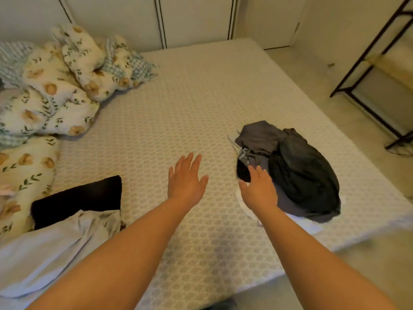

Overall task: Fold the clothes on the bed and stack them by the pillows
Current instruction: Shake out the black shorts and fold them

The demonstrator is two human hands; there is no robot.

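White quilted bed (178,113) carries a dark clothes pile (297,171) near its right edge, well apart from floral pillows (55,90). Left hand (186,180) hovers, fingers spread; right hand (259,189) reaches flat over the pile's edge.
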